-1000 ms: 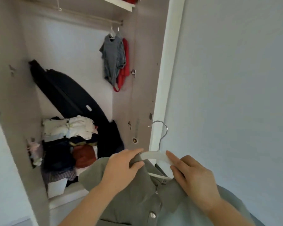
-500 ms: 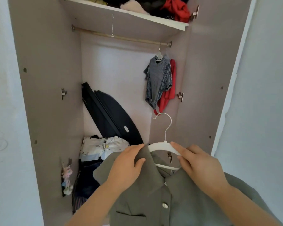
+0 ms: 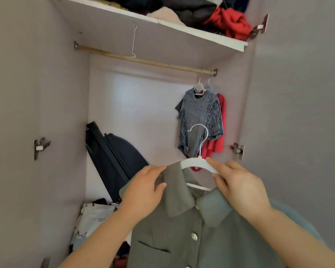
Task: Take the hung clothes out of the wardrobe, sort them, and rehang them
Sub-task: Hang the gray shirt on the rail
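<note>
A grey-green buttoned shirt (image 3: pixel 191 235) sits on a white hanger (image 3: pixel 196 163) with a metal hook, held in front of the open wardrobe. My left hand (image 3: pixel 143 192) grips the shirt's left shoulder and collar over the hanger. My right hand (image 3: pixel 240 186) pinches the hanger's right arm. A wooden rail (image 3: pixel 143 59) runs across the wardrobe above. At its right end hang a speckled grey top (image 3: pixel 199 120) and a red garment (image 3: pixel 219 142) behind it.
A bare wire hook (image 3: pixel 133 41) hangs from the shelf (image 3: pixel 182 29), which holds piled clothes including a red one (image 3: pixel 230 22). A dark bag (image 3: pixel 116 161) leans at the back. Folded clothes (image 3: pixel 93 219) lie at the bottom left. Most of the rail is bare.
The view has tilted upward, bringing the rail and shelf into sight. Both hands have lifted the shirt and hanger higher, toward the hung clothes, keeping the same grip.
</note>
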A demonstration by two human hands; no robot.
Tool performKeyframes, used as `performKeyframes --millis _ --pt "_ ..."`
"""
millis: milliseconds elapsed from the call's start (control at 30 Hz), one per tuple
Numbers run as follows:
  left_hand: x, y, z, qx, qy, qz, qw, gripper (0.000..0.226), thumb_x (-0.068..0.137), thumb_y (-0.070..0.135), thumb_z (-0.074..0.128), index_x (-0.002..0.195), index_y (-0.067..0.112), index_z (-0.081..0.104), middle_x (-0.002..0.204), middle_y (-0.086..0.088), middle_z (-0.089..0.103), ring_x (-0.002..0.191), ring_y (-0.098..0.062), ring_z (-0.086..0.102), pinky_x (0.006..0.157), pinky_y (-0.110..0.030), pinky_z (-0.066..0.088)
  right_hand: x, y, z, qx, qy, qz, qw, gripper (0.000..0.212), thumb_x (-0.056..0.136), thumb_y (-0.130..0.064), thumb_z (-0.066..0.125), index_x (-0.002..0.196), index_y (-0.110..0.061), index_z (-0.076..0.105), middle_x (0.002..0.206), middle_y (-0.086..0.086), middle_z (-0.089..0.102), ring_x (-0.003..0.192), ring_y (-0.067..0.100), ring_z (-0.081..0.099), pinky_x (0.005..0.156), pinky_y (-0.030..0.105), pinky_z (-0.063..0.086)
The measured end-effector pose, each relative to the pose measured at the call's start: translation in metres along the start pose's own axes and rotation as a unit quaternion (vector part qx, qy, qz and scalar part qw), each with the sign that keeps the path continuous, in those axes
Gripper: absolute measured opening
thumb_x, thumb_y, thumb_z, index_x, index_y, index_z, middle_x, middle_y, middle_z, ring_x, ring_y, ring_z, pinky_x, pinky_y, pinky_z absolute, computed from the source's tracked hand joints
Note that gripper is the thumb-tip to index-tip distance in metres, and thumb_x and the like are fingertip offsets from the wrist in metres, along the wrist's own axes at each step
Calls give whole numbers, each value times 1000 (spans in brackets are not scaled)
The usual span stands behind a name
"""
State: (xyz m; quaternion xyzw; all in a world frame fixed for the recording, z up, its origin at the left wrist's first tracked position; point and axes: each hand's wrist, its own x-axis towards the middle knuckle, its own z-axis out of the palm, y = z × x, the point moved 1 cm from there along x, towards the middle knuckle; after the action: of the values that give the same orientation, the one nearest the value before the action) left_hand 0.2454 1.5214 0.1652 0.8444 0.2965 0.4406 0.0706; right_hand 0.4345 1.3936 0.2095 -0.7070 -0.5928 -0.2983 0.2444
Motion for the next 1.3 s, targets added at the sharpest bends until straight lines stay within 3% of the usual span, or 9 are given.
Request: performKeyframes --millis 100,267,533,700,867,1067,1300 --pt "47 -19 5 19 14 -2 1000 46 92 26 52 136 28 41 135 7 45 125 -11 38 98 -18 26 53 15 28 -4 15 -15 1000 45 92 -34 44 135 -48 35 100 -7 51 92 17 58 62 30 45" --pt "126 -50 8 45 47 -20 998 50 92 29 51 139 30 35 140 7 40 126 -10 39 95 -17 27 144 40 66 6 33 -27 999 45 92 -33 46 134 -45 38 97 -5 51 92 20 58 65 31 43" --pt "238 -94 19 61 65 -10 996 49 93 32 48 140 31 33 140 6 40 123 -12 41 104 -29 34 270 76 112 -1 62 -19 998 43 91 -31 46 132 -42 43 104 0 54 101 25 57 72 34 45" --pt "304 -128 27 61 91 22 994 48 93 33 48 139 33 34 139 6 42 121 -12 43 97 -23 32 339 84 130 -19 96 -9 995 42 90 -28 48 131 -38 46 109 4 55 104 28 56 77 37 47" --pt "356 -164 28 58 127 58 989 46 92 34 49 137 34 37 132 8 48 115 -11 47 88 -21 34 412 85 133 -60 133 -8 989 40 88 -22 49 126 -35 50 113 8 57 104 31 55 69 33 39" --pt "401 -193 32 72 147 72 984 48 91 36 50 137 36 35 133 10 47 114 -10 49 91 -22 38 480 96 131 -50 170 43 983 40 91 -25 47 128 -39 49 120 8 56 109 31 54 81 37 45" --pt "433 -210 40 94 168 76 978 48 91 39 49 136 39 34 134 13 45 118 -8 47 93 -22 39 533 111 135 -19 169 49 984 43 89 -18 46 129 -37 50 120 3 59 106 29 54 74 33 41"
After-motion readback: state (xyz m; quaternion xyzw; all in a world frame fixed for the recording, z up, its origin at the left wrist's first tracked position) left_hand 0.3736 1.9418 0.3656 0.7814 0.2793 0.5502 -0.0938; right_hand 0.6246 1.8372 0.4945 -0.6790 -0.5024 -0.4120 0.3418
